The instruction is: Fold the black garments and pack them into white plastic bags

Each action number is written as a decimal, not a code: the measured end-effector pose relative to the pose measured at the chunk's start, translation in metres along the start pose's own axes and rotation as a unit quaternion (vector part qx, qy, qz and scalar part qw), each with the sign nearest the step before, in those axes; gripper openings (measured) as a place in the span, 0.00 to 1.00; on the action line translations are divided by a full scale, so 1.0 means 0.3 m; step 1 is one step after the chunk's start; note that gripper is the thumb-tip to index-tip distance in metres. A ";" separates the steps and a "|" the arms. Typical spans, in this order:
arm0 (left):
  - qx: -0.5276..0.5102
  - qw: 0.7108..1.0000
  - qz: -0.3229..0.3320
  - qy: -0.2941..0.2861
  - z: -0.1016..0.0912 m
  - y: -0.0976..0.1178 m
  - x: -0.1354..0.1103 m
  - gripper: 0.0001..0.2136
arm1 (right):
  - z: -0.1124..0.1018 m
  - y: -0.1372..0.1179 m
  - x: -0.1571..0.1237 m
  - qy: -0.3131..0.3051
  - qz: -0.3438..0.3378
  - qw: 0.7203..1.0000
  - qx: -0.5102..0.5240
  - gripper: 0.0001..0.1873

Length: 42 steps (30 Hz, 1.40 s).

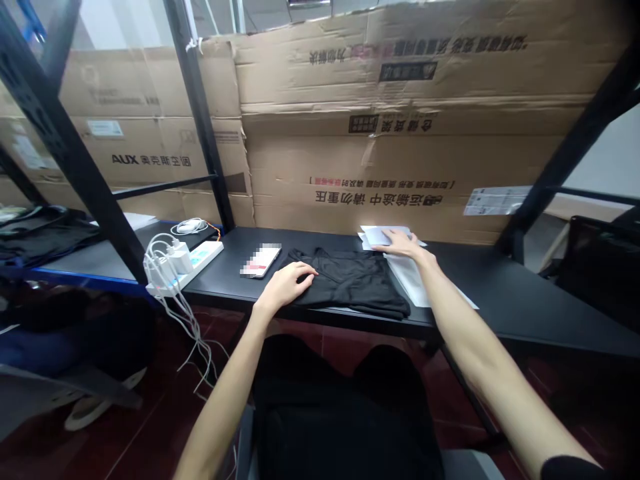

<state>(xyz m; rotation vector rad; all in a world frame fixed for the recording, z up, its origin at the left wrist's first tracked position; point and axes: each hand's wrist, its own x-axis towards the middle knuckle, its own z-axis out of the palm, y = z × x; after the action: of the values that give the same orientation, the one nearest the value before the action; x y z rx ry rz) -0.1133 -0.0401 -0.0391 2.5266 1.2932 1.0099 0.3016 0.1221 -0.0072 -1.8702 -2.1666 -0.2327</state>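
Note:
A folded black garment [350,283] lies on the black tabletop in front of me, with a pale edge showing beneath its front side. My left hand [289,285] rests on the garment's left end, fingers loosely bent and thumb apart from them. Over a small pile of white sheets [373,235] behind the garment's right corner, my right hand [400,243] lies with its fingers stretched out. Under my right forearm, a larger white sheet or flat bag [411,280] sits beside the garment; I cannot tell which it is.
A phone [265,260] lies left of the garment. Farther left, a white power strip [200,260] holds chargers, its cables hanging off the front edge. Cardboard [400,160] walls the back between dark metal posts [200,113]. Part of another person's foot [87,410] shows lower left.

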 end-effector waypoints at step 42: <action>0.164 0.979 -0.008 -0.119 0.109 -0.133 0.492 0.09 | -0.080 -0.073 -0.183 0.007 -0.128 0.987 0.093 0.08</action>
<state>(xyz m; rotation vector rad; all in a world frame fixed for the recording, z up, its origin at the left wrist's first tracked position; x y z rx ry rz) -0.0597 0.1029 -0.0054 2.7596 1.5068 0.5004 0.2895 0.0597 0.0001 -1.4873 -2.3266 -0.0891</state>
